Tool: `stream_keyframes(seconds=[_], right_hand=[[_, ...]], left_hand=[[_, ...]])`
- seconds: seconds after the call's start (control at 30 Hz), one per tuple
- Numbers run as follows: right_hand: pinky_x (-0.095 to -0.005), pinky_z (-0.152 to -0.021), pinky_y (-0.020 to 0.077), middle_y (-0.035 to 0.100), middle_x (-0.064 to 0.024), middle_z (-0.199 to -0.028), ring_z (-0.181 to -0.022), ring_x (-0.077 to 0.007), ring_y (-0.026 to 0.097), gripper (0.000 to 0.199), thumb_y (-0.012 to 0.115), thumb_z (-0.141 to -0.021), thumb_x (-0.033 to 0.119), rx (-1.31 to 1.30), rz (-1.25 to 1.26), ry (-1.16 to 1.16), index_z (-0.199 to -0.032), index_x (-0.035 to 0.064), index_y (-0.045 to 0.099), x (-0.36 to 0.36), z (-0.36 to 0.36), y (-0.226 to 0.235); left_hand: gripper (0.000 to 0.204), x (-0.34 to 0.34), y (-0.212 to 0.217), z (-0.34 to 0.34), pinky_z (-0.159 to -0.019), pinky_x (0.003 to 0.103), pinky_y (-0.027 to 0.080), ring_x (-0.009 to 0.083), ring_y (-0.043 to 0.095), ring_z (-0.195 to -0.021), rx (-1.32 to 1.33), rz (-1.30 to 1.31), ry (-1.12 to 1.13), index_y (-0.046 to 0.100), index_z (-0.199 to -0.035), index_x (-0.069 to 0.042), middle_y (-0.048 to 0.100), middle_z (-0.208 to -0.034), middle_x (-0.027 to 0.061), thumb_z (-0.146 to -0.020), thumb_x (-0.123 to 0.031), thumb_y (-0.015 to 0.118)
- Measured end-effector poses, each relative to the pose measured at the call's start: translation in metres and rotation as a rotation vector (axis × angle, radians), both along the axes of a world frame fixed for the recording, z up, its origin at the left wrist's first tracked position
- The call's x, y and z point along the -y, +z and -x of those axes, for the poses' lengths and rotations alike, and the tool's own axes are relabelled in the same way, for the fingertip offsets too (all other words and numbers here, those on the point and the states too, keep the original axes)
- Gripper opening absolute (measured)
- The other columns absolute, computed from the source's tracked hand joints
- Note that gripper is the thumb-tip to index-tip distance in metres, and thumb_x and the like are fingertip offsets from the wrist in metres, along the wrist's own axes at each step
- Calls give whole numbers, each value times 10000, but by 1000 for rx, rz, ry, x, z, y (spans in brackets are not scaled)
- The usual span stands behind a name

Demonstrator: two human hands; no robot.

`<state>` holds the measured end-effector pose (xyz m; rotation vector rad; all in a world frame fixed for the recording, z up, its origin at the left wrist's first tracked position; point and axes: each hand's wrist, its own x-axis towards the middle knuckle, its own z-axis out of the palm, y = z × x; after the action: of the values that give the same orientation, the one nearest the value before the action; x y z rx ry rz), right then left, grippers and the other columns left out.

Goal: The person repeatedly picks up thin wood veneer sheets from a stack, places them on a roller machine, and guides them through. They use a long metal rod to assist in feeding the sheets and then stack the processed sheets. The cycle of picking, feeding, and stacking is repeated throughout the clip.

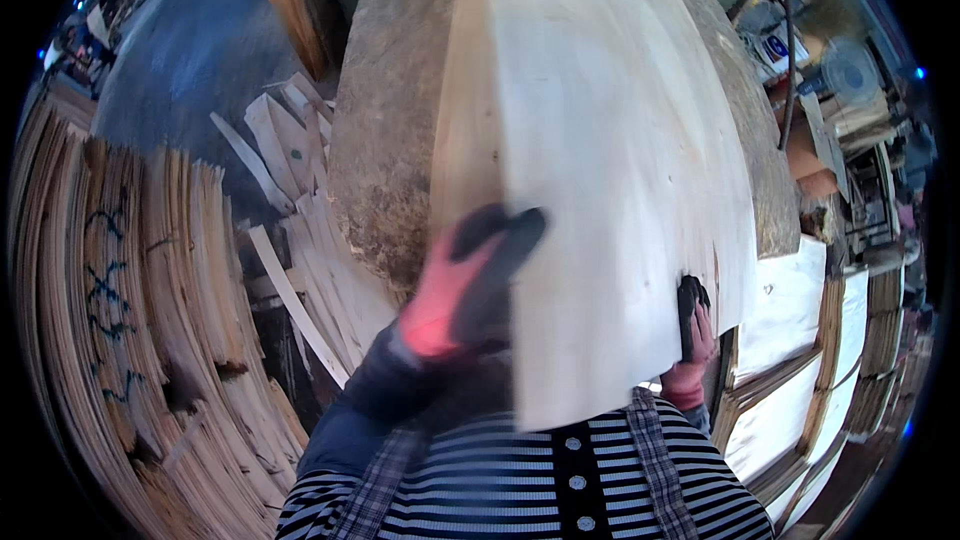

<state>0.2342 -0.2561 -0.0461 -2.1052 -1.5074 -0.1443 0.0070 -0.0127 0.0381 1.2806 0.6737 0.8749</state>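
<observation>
A large pale wood veneer sheet [610, 160] stretches away from my body, its near end hanging over the table's front edge against my striped top. Beneath its left side shows a browner wood strip [465, 130]. My left hand [462, 285], in a red and black glove, is blurred by motion at the sheet's left edge. Its thumb and dark fingers point up and apart, with nothing seen between them. At the near right edge my right hand [695, 325], gloved alike, is closed on the sheet's border; part of its grip is hidden.
A worn worktable [385, 140] lies under the sheet. On the left stand tall veneer stacks [190, 280] with blue marks, and loose scrap strips [290, 140] lie beside the table. More stacked sheets [780, 310] are at the right. A fan [850, 70] and clutter fill the far right.
</observation>
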Motion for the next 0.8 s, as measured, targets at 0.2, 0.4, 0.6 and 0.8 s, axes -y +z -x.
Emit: stream_keyframes(seconds=[0.2, 0.4, 0.6, 0.8], right_hand=[[-460, -926, 354, 483, -174, -1179, -1073, -393, 445, 605, 676, -526, 234, -85, 237, 40, -1093, 66, 548, -27, 49, 44], [-403, -954, 332, 427, -77, -1254, -1141, -322, 399, 681, 700, -594, 240, -14, 409, 100, -1220, 184, 439, -109, 4, 17], [-388, -974, 308, 401, -50, -1285, -1176, -286, 375, 613, 640, -669, 266, 8, 399, 84, -1238, 193, 421, -208, -62, -8], [-404, -1019, 233, 378, -61, -1308, -1218, -271, 319, 565, 590, -705, 271, -98, 285, 63, -1238, 186, 422, -301, -111, -33]], left_hand=[[398, -41, -71, 78, -913, 380, 382, 277, 514, -1033, 127, -280, -94, 525, -1091, 4, 541, -1107, 158, -731, -140, 614], [407, -78, -126, 48, -910, 316, 377, 203, 485, -1068, 162, 376, -125, 432, -1211, -30, 502, -1166, 117, -903, -289, 369], [562, -78, -171, 25, -980, 362, 288, 270, 340, -1193, -524, -266, 95, 281, -1303, -27, 330, -1310, 155, -844, -273, 491], [766, -73, -206, -26, -997, 394, 263, 336, 314, -1203, -1306, -494, 227, 264, -1310, -16, 320, -1315, 197, -736, -378, 620]])
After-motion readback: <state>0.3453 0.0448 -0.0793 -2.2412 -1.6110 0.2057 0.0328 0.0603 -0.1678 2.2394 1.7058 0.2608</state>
